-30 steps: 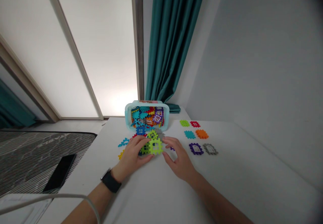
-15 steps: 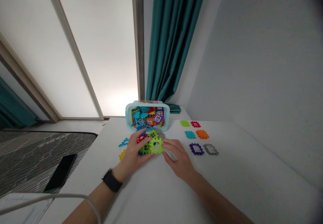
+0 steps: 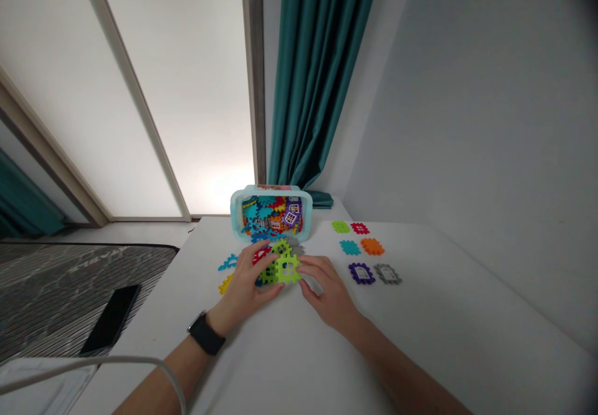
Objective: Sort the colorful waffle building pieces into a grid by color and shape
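Observation:
Between my hands, in the head view, is a lime green window-shaped building tile (image 3: 288,270) with notched edges. My right hand (image 3: 327,287) pinches its right edge between thumb and fingers. My left hand (image 3: 245,281) is closed around the left side of the green pieces, thumb along the lower edge and fingers over the top. Other green, red and blue tiles show between and behind its fingers; whether they are joined cannot be made out. Just left of that hand lie a light blue piece (image 3: 228,262) and a yellow piece (image 3: 226,284), partly covered.
A pale turquoise tub (image 3: 306,215) on its side holds many coloured tiles, some spilling out. To the right, in pairs, lie several tiles, including an orange tile (image 3: 372,246), a purple tile (image 3: 361,273) and a grey tile (image 3: 387,273). A white cable (image 3: 140,360) crosses the lower left.
Both hands hold nearly the same grip on the green pieces. The whole view has shifted very slightly; nothing else has visibly moved.

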A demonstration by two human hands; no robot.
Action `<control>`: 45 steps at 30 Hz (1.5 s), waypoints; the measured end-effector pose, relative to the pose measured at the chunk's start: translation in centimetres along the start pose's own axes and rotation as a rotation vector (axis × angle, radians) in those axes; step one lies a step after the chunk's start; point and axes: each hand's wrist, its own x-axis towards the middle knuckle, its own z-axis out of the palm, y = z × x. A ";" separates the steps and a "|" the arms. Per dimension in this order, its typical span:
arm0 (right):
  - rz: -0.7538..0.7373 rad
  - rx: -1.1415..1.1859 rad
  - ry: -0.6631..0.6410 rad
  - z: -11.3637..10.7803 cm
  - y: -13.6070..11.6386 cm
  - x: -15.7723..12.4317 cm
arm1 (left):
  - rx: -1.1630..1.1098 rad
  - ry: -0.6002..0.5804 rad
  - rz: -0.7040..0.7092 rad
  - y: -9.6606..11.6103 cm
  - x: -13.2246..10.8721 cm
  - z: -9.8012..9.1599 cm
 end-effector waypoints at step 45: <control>0.714 0.631 -0.035 0.7 -0.3 0.3 | -0.510 -0.247 -0.385 1.6 0.7 0.6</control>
